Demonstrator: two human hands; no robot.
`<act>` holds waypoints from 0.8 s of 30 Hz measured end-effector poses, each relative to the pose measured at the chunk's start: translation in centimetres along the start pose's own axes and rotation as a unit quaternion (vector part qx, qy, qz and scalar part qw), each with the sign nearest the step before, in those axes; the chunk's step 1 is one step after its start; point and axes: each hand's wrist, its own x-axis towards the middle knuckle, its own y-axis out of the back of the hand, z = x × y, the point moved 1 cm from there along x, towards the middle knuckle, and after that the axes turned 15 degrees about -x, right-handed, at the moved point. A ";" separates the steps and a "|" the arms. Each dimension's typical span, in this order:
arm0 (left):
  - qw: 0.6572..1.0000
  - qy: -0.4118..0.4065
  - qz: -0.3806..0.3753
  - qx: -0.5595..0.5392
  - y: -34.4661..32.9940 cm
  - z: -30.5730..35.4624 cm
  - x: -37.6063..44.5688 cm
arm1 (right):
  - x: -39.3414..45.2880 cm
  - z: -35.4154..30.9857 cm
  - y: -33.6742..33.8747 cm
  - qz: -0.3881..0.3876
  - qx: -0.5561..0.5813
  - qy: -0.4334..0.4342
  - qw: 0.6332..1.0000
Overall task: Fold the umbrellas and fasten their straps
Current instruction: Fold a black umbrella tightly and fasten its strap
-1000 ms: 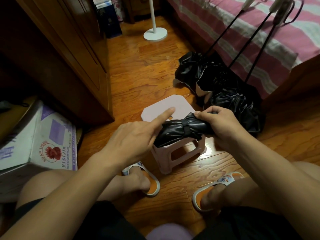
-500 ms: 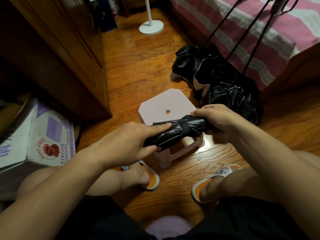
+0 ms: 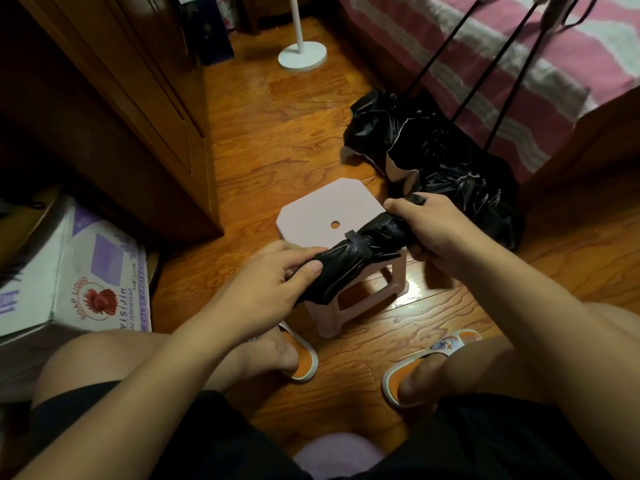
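Hands [image 3: 263,289] [image 3: 433,233] grip rolled umbrella [image 3: 349,261] above stool [image 3: 311,216], unfolded umbrellas [image 3: 443,161] beyond.

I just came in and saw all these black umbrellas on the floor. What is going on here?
A seated person is rolling up a black umbrella over a small pink stool. The left hand grips one end, the right hand the other, and its strap is wrapped round the middle. More umbrellas lie unfolded in a heap against the bed, not yet rolled or strapped.
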 end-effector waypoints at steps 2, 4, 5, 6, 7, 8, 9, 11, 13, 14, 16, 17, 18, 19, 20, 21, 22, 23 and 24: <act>0.995 -0.047 0.062 0.055 0.1 0.8 0.3 | 0.3 0.0 0.1 0.016 0.005 -0.013 1.000; 0.980 -0.139 0.072 0.124 0.0 1.8 0.6 | 0.6 0.0 0.0 0.025 0.025 -0.033 0.999; 0.965 -0.184 0.051 0.182 -0.2 1.8 1.0 | 0.8 0.1 -0.1 0.023 0.041 -0.049 0.998; 0.947 -0.214 0.027 0.237 -0.4 1.4 1.7 | 1.1 0.2 -0.4 0.019 0.061 -0.067 0.996; 0.933 -0.223 0.008 0.281 -0.5 0.6 2.6 | 1.5 0.3 -0.8 0.009 0.083 -0.085 0.993; 0.927 -0.220 -0.001 0.303 -0.5 -0.6 3.7 | 2.1 0.5 -1.3 -0.005 0.105 -0.105 0.989; 0.931 -0.209 -0.006 0.300 -0.4 -1.9 5.1 | 2.8 0.7 -2.0 -0.021 0.122 -0.126 0.984; 0.959 -0.165 -0.024 0.229 -0.5 -4.9 7.9 | 4.6 1.4 -3.4 -0.049 0.133 -0.152 0.978; 0.978 -0.126 -0.060 0.152 -1.0 -7.9 10.5 | 6.7 2.5 -4.5 -0.047 0.088 -0.165 0.981; 0.981 -0.116 -0.076 0.138 -1.4 -9.6 11.6 | 7.6 3.2 -4.7 -0.025 -0.006 -0.157 0.987; 0.982 -0.105 -0.085 0.132 -2.6 -12.7 13.4 | 9.3 4.7 -4.3 0.074 -0.305 -0.087 0.946; 0.984 -0.097 -0.084 0.125 -3.1 -13.9 14.0 | 9.6 5.0 -4.2 0.118 -0.396 -0.024 0.910; 0.986 -0.088 -0.083 0.113 -3.6 -15.0 14.4 | 9.6 4.9 -4.4 0.130 -0.430 0.038 0.893; 0.988 -0.082 -0.081 0.099 -4.0 -15.9 14.8 | 9.5 4.8 -4.9 0.115 -0.440 0.090 0.886; 0.990 -0.084 -0.076 0.087 -4.3 -16.5 15.1 | 9.6 4.7 -5.5 0.090 -0.444 0.125 0.883; 0.991 -0.090 -0.069 0.077 -4.6 -16.9 15.3 | 9.7 4.8 -6.4 0.070 -0.450 0.139 0.879; 0.991 -0.098 -0.057 0.068 -4.8 -17.2 15.4 | 10.1 5.2 -7.2 0.064 -0.456 0.140 0.877; 0.992 -0.101 -0.044 0.063 -5.0 -17.3 15.3 | 10.6 5.5 -7.9 0.070 -0.461 0.134 0.875; 0.993 -0.100 -0.028 0.060 -5.1 -17.3 15.1 | 11.1 5.7 -8.5 0.081 -0.462 0.120 0.875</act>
